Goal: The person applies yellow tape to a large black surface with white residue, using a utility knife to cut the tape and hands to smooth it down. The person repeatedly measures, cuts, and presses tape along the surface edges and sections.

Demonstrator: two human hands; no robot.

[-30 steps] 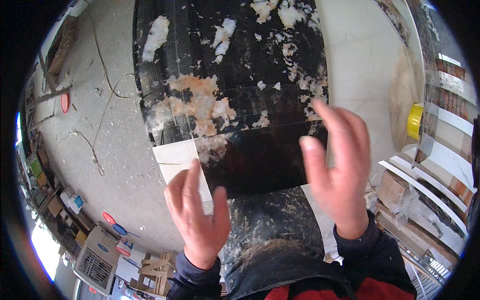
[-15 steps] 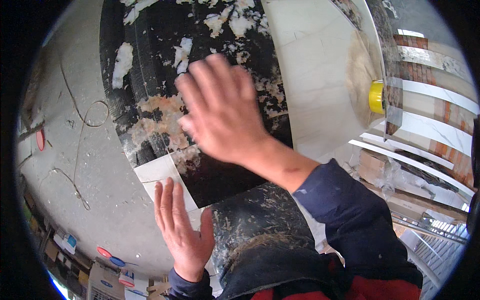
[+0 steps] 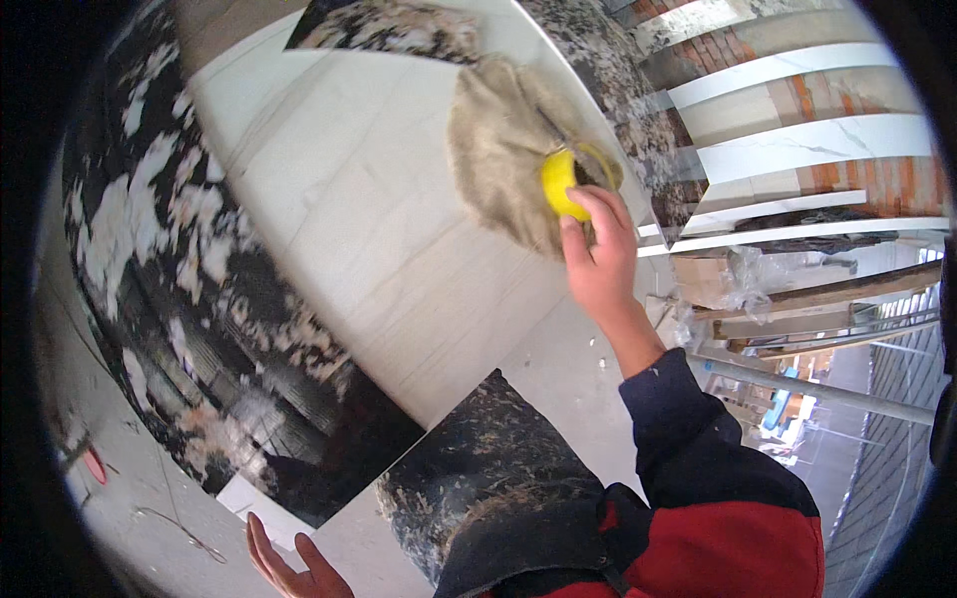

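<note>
My right hand (image 3: 606,254) has its thumb and fingers on a roll of yellow tape (image 3: 562,183). The roll rests against a beige cloth (image 3: 486,149) on a pale veined slab (image 3: 369,189). Low at the left, my left hand (image 3: 294,570) is empty, its thumb and fingers apart. Beside it, a white square piece (image 3: 261,506) shows at the near corner of a glossy black slab (image 3: 329,439) patterned with white and tan. The lower part of the left hand is cut off by the picture's edge.
A dark patterned offcut (image 3: 399,28) lies at the pale slab's far end. Another patterned slab (image 3: 638,110) runs along its right. Further right are white strips (image 3: 817,145), clear plastic wrap (image 3: 748,279) and a metal pipe (image 3: 817,387). A thin cord (image 3: 179,528) lies on the floor at left.
My right hand has left the space over the black slab and moved right to the tape roll. The view has swung right, and my left hand appears lower, near the edge.
</note>
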